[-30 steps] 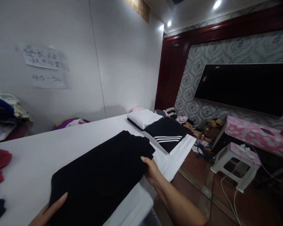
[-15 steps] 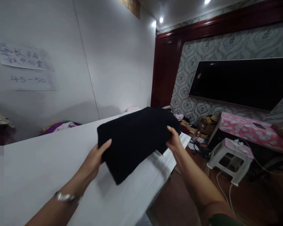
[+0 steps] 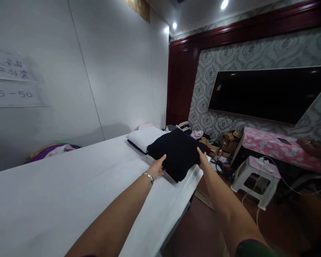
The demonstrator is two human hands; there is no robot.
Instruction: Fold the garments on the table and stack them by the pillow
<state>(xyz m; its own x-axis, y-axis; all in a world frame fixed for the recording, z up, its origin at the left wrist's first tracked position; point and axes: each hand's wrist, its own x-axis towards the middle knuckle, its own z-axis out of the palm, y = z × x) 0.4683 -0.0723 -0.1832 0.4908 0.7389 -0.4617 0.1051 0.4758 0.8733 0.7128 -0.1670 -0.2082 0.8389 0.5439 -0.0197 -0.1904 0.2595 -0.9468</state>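
A folded black garment (image 3: pixel 176 151) is held between my two hands over the far end of the white-covered table (image 3: pixel 77 185). My left hand (image 3: pixel 157 167) grips its near left edge, thumb on top and fingers beneath. On the opposite side my right hand (image 3: pixel 202 157) pinches the right edge. Just behind and to the left lies a folded white garment (image 3: pixel 144 137), with a dark layer showing under it. The black garment partly covers the white one; whether it rests on it fully I cannot tell.
A white stool (image 3: pixel 256 178) with a power strip and cables stands on the floor at right. Beyond it is a pink-covered table (image 3: pixel 278 146). Cardboard boxes (image 3: pixel 230 141) and clothes are piled past the table's far end. A purple container (image 3: pixel 53 150) sits by the wall.
Both hands have carried the black garment forward and lowered it toward the far end of the table. The folded white garment, hidden before, now shows. The view has turned slightly right.
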